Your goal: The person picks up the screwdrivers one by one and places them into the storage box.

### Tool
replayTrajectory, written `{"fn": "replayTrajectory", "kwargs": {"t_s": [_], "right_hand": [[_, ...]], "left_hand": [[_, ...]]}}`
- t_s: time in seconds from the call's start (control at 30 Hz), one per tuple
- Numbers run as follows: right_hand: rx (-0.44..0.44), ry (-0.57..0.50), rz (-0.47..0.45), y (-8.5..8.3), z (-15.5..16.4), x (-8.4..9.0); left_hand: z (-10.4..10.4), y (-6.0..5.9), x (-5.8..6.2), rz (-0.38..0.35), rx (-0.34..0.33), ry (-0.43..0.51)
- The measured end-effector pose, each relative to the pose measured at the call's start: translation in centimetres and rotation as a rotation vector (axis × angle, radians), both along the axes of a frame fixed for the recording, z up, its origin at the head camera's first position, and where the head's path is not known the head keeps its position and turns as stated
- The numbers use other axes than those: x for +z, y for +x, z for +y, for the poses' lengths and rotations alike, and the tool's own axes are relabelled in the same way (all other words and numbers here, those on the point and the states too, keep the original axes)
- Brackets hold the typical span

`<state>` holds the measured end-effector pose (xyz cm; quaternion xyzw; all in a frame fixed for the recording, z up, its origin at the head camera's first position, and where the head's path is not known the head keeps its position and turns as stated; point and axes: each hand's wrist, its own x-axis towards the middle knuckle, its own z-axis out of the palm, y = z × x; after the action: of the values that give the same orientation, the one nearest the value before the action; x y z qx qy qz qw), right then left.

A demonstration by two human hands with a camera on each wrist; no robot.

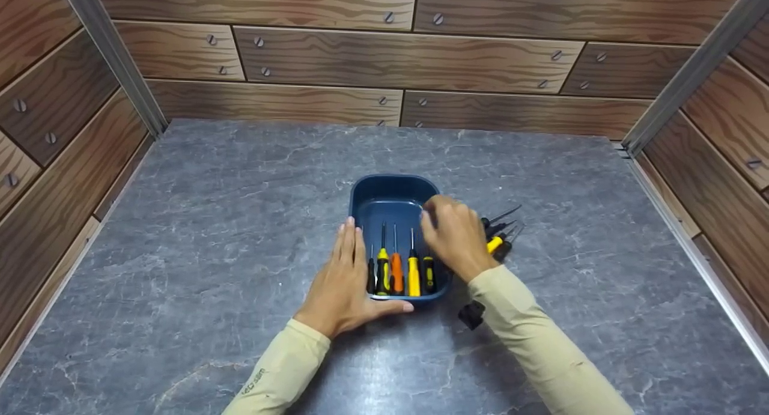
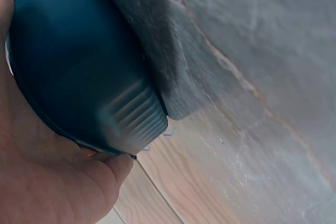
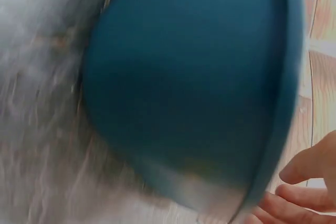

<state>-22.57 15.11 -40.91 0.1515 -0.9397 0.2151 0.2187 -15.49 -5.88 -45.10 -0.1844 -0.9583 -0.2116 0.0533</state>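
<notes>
A dark blue tray point(image 1: 390, 193) stands mid-table and holds several screwdrivers point(image 1: 398, 272) laid side by side, with black, yellow and orange handles. My left hand point(image 1: 343, 277) lies flat against the tray's left wall, fingers straight, thumb along the front edge; the left wrist view shows the palm point(image 2: 47, 182) against the tray's outer wall point(image 2: 79, 66). My right hand point(image 1: 453, 235) hovers over the tray's right rim with loosely bent fingers. In the blurred right wrist view these fingers point(image 3: 307, 169) hold nothing beside the tray point(image 3: 184, 77).
More screwdrivers point(image 1: 498, 230) lie on the grey stone-look tabletop point(image 1: 210, 223) just right of the tray, partly hidden by my right hand. Wood-panel walls point(image 1: 396, 60) enclose the table at the back and both sides.
</notes>
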Motion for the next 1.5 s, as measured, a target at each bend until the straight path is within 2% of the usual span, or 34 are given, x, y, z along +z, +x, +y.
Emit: {"fn": "replayTrajectory", "kwargs": {"t_s": [0.13,0.3,0.47,0.7,1.0,1.17,1.33,1.5], "right_hand": [[-0.037,-0.026,0.026,-0.4,1.7,0.3],[-0.107,-0.052,-0.022,-0.9,4.6,0.5],[-0.208,-0.055,-0.120,-1.2,7.6,0.3],[-0.317,-0.042,-0.312,-1.0,11.2,-0.6],[-0.332,0.018,-0.393,-0.9,13.0,-2.5],[-0.325,0.003,-0.449,-0.9,13.0,-2.8],[-0.327,-0.014,-0.503,-0.9,12.9,-2.8],[-0.332,-0.011,-0.529,-0.9,13.0,-2.8]], "left_hand": [[0.0,0.0,0.0,0.003,0.000,0.002],[-0.1,0.1,0.1,-0.030,0.009,0.010],[0.0,0.1,0.0,-0.039,0.011,0.014],[0.0,0.2,0.1,-0.050,0.010,0.018],[0.0,0.1,0.0,-0.041,0.013,0.022],[0.0,0.1,0.0,-0.050,0.017,0.025],[0.0,0.1,0.0,-0.030,0.019,0.002],[0.0,0.1,-0.1,-0.026,0.017,-0.006]]}}
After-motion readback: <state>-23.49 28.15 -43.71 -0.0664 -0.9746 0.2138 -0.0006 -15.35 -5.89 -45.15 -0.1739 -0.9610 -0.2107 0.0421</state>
